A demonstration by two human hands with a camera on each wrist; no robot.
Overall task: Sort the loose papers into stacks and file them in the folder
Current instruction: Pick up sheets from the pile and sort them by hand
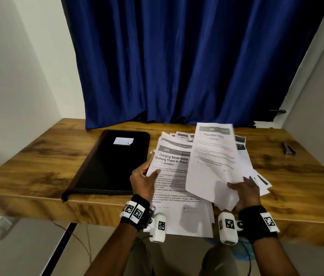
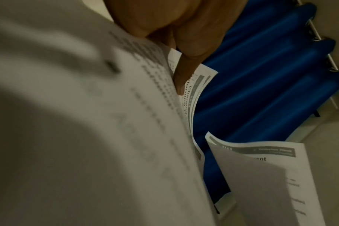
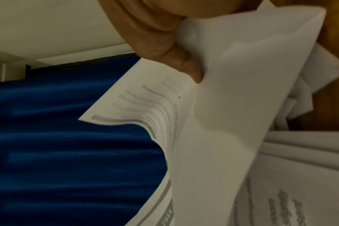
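Observation:
A black folder (image 1: 109,162) with a small white label lies closed on the left of the wooden table (image 1: 37,160). To its right is a messy pile of printed papers (image 1: 179,176). My left hand (image 1: 144,179) grips the left edge of a stack headed "Charging Small Items"; its thumb (image 2: 182,76) lies on the top sheet. My right hand (image 1: 243,191) pinches the near edge of a raised sheet (image 1: 213,156), which stands tilted over the pile. In the right wrist view the thumb (image 3: 190,68) presses that raised sheet (image 3: 213,137).
A blue curtain (image 1: 177,60) hangs behind the table. Dark pens (image 1: 287,149) lie at the far right of the table. Some sheets overhang the table's near edge between my wrists. White walls flank both sides.

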